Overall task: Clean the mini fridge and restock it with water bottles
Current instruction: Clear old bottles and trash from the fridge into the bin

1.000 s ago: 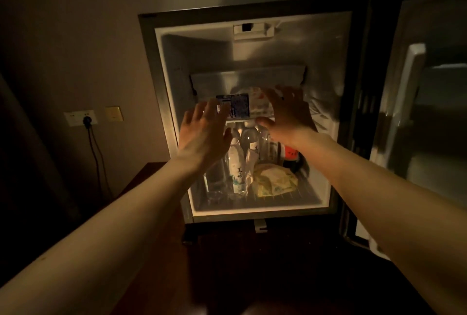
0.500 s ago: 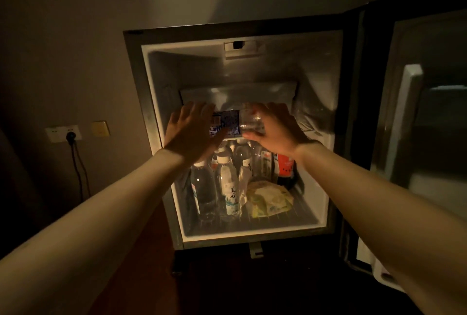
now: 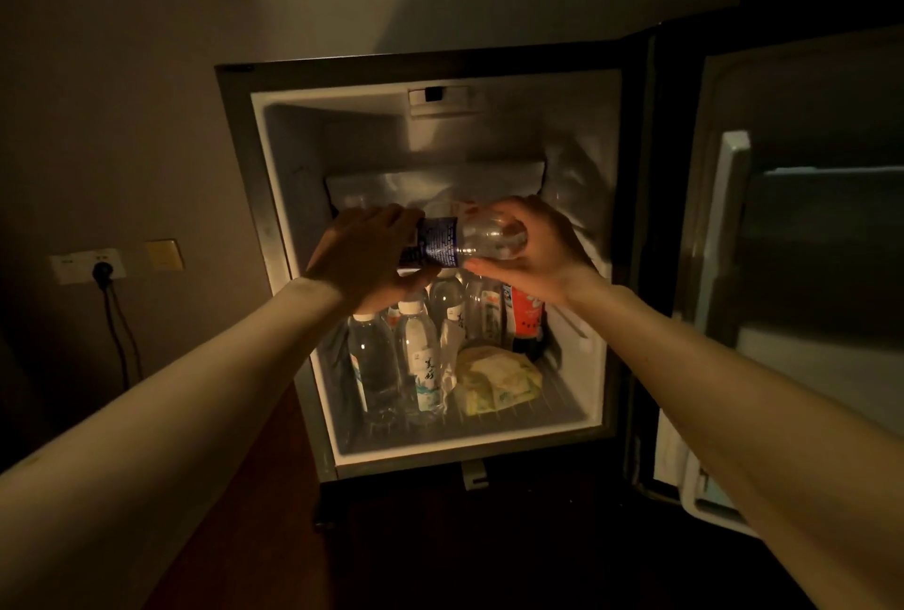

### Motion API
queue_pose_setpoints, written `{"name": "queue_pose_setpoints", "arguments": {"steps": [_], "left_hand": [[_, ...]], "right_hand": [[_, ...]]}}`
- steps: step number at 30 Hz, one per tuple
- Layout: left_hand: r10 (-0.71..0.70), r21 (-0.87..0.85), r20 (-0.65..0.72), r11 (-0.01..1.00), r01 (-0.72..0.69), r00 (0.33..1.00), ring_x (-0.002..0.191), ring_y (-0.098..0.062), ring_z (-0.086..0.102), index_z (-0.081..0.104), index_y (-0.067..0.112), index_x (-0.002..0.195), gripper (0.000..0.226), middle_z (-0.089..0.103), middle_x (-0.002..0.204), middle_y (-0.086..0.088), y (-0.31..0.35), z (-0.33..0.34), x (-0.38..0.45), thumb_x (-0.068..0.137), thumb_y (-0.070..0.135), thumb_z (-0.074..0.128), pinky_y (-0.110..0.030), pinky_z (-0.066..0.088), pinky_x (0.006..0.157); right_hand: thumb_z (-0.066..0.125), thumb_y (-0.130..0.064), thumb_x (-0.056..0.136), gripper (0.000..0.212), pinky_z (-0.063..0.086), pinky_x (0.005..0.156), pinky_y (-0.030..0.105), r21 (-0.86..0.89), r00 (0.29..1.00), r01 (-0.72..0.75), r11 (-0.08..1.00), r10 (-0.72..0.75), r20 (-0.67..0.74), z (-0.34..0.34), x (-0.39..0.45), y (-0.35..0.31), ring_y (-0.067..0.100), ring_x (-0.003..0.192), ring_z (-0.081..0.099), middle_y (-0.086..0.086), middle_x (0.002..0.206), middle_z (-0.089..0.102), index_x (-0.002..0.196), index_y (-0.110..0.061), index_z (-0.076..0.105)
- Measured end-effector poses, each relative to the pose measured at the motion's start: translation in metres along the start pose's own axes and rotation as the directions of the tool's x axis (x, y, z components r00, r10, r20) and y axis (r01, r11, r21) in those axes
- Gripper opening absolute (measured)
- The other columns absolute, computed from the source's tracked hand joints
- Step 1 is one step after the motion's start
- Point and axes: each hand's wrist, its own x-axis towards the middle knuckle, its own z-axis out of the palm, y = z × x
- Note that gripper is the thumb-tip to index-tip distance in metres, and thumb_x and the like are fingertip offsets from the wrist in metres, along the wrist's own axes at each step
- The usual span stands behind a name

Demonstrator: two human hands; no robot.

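Both hands [image 3: 372,252] hold a blue-labelled bottle [image 3: 464,242], print unreadable.

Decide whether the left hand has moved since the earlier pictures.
Yes. The left hand has risen toward the fridge light, from open before the standing bottles to gripping the blue-labelled bottle.

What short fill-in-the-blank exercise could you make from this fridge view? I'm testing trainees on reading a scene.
1. The bottle with the blue label is held by ____ hands.
2. That bottle lies ____, not upright.
3. The fridge door stands ____.
4. The yellowish bag lies to the ____ of the standing bottles.

Missing words: both; sideways; open; right
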Motion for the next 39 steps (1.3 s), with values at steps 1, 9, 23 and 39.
{"name": "queue_pose_setpoints", "arguments": {"steps": [1,9,23,39], "left_hand": [[-0.004,0.005,-0.001,1.0,0.004,1.0,0.112,-0.025,0.058,0.046,0.021,0.134,0.068,0.06,0.126,-0.003,0.002,-0.002,-0.002,0.084,0.066,0.056,-0.043,0.043,0.103],[-0.015,-0.116,-0.071,0.993,0.006,0.997,0.09,-0.031,0.065,0.048,0.013,0.134,0.072,0.062,0.12,-0.012,0.03,-0.023,-0.026,0.087,0.068,0.05,-0.041,0.055,0.073],[-0.176,-0.171,0.094,0.967,0.19,0.98,0.129,-0.028,0.046,0.038,0.024,0.144,0.055,0.043,0.146,-0.006,0.002,0.001,0.01,0.096,0.048,0.052,-0.046,0.043,0.103],[-0.153,-0.301,0.14,0.935,0.189,0.978,0.116,-0.031,0.057,0.033,0.022,0.146,0.082,0.05,0.141,-0.009,-0.002,0.056,0.076,0.082,0.062,0.066,-0.045,0.047,0.096]], "right_hand": [[0.088,-0.036,0.068,0.063,0.055,0.086,0.025,0.023,1.0,-0.01,1.0,0.01,-0.004,-0.002,-0.005,-0.002,0.012,0.102,0.062,0.0,0.12,0.058,0.121,-0.025,0.056],[0.087,-0.022,0.063,0.063,0.057,0.091,0.044,0.825,0.887,-0.276,0.493,0.461,0.021,0.0,-0.046,-0.036,0.025,0.105,0.069,0.014,0.12,0.066,0.117,-0.008,0.059],[0.076,-0.03,0.08,0.043,0.048,0.099,0.044,0.758,0.839,-0.456,0.467,0.51,0.191,0.013,-0.074,-0.024,0.022,0.114,0.061,0.0,0.118,0.068,0.12,-0.024,0.062],[0.079,-0.027,0.077,0.054,0.053,0.073,0.025,0.725,0.884,-0.338,0.6,0.467,0.025,0.03,-0.053,0.007,0.004,0.098,0.066,-0.007,0.113,0.067,0.126,-0.024,0.055]]}}
